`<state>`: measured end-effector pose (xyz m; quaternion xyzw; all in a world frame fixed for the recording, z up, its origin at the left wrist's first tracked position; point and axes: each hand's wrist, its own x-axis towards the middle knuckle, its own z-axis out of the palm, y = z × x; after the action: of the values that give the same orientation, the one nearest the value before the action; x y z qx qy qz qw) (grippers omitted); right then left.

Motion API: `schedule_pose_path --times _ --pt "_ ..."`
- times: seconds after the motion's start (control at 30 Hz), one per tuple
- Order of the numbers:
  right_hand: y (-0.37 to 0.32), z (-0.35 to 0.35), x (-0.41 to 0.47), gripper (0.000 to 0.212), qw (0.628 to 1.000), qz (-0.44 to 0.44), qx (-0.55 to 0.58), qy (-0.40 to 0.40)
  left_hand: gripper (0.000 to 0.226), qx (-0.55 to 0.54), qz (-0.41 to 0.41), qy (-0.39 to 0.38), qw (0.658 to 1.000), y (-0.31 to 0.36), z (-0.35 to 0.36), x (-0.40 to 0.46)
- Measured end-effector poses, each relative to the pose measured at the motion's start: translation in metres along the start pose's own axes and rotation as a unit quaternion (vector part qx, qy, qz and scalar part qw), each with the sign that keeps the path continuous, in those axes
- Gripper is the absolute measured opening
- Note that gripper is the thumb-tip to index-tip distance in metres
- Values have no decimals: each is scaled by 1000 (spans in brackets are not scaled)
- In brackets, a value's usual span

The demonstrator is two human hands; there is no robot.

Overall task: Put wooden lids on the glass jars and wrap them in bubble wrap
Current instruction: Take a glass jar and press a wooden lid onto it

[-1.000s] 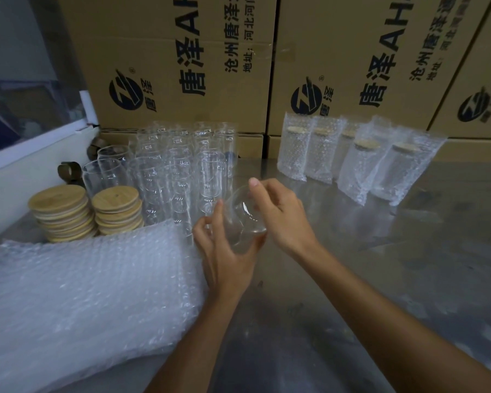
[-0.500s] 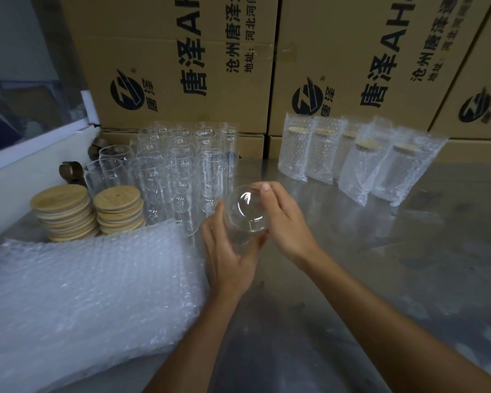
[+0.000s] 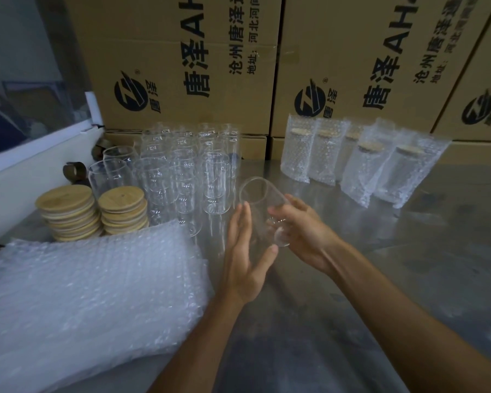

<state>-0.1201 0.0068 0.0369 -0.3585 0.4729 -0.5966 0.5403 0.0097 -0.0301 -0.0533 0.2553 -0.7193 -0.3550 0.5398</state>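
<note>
A: Start from the left. What's on the bench?

B: Two stacks of wooden lids at the far left, the pile of bubble wrap in front of them, then the cluster of bare glass jars standing upright behind the wrap

A: And the hands?

B: Close together at the middle, both on one tilted jar, mouth turned up and away. The left hand lies against its left side with fingers nearly straight and the thumb under it; the right hand curls round its lower end and grips it

A: Any lid on it?

B: None, so I'd judge this the start of a fresh jar: picked out, not yet capped

A: Next move?

B: Probably one hand must let go and reach left to the lid stacks, while the other keeps the smooth glass steady, mouth up

A: And to the right?

B: Five wrapped jars stand near the cartons, lids on, already done
</note>
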Motion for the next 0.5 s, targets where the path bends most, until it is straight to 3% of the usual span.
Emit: schedule_pose_path --times 0.07,0.17,0.37,0.5 --pt "6 -5 -1 98 998 -29 -54 -6 83 -25 -17 1 1000 0 2 0" --pt "14 -3 -4 106 983 -95 -160 -1 95 -56 -62 8 996 0 6 0" --pt "24 7 -2 69 961 -196 -195 29 80 -119 -87 44 988 -3 11 1" --pt "27 8 2 44 955 -211 -187 91 89 -149 -111 46 982 -2 11 3"
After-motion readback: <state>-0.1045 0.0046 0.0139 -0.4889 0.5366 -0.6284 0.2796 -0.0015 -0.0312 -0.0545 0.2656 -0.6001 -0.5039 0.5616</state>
